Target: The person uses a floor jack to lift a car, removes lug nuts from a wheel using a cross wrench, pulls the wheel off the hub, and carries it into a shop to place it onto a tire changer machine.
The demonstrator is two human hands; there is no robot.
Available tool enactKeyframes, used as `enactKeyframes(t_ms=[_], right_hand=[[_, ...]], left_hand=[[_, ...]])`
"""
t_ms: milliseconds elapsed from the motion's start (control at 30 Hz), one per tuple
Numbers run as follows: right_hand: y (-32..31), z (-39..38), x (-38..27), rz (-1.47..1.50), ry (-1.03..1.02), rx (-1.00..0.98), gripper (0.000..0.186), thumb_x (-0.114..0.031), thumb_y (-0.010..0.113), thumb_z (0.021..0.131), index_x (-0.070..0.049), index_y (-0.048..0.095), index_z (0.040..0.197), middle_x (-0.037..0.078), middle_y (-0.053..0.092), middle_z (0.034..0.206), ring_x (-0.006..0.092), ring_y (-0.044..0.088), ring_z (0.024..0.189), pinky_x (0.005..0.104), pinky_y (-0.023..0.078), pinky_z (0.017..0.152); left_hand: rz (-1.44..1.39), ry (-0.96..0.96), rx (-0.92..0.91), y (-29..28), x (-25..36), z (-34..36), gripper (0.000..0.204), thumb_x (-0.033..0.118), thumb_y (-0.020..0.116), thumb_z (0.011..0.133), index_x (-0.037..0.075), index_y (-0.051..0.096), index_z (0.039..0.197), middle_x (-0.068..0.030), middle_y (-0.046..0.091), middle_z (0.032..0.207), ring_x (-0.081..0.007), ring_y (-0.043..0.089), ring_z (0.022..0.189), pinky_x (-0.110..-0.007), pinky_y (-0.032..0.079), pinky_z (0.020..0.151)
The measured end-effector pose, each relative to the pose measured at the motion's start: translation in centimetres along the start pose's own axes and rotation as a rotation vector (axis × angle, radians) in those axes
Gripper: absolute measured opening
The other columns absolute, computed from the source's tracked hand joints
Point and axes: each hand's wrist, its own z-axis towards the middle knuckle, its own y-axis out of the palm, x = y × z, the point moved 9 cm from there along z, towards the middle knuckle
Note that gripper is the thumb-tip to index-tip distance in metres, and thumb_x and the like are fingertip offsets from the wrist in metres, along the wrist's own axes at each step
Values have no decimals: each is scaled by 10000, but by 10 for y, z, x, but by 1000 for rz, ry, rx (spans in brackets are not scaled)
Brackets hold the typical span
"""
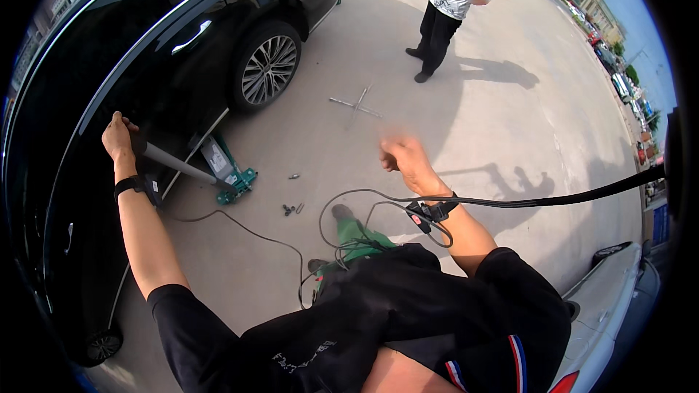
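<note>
Left hand (118, 136) gripping grey jack handle (178, 164), long axis slanting down-right to green floor jack (227, 169) under black car (145, 44), pale rectangular label on jack, right hand (405, 162) blurred, empty, loosely curled, cross wrench (355, 105) on pavement

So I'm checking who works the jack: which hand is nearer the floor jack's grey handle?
Left. The left hand grips the top end of the grey handle of the green floor jack beside the black car. The right hand is raised in the air, empty, well off to the right.

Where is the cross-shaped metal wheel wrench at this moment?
In the head view, the cross-shaped metal wheel wrench lies on the concrete ground, right of the black car's rear wheel and near the standing person's feet.
</note>
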Motion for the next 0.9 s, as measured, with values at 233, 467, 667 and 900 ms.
enactKeyframes(t_ms=[233, 467, 667, 900], right_hand=[[-32, -11, 32, 60, 73, 76, 173, -179, 584, 931, -22, 658, 944, 21, 617, 759, 108, 574, 627, 253, 465, 588], [4, -1, 42, 27, 162, -41, 188, -195, 580, 934, -21, 652, 938, 19, 618, 775, 106, 576, 647, 257, 467, 604], [39, 6, 34, 15, 136, -110, 213, -225, 589, 942, -20, 646, 958, 20, 613, 778, 114, 572, 657, 268, 470, 617], [22, 8, 17, 48, 71, -83, 205, -203, 583, 944, -12, 645, 983, 29, 625, 790, 107, 579, 649, 262, 462, 602]], left_hand=[[-292, 106, -18, -33, -23, -93, 424, 284, 559, 984, 49, 531, 632, -43, 532, 579, -142, 540, 588, -301, 451, 624], [-229, 85, -17, -88, -97, -378, 423, 166, 461, 994, 78, 393, 586, -40, 430, 537, -134, 431, 542, -322, 446, 691], [-261, 239, -51, -94, -62, -344, 443, 139, 393, 1030, 66, 393, 593, -31, 425, 525, -108, 405, 498, -251, 377, 526], [-277, 106, -24, -20, -2, -107, 465, 256, 524, 1009, 71, 459, 587, -41, 491, 532, -133, 483, 503, -277, 409, 541]])
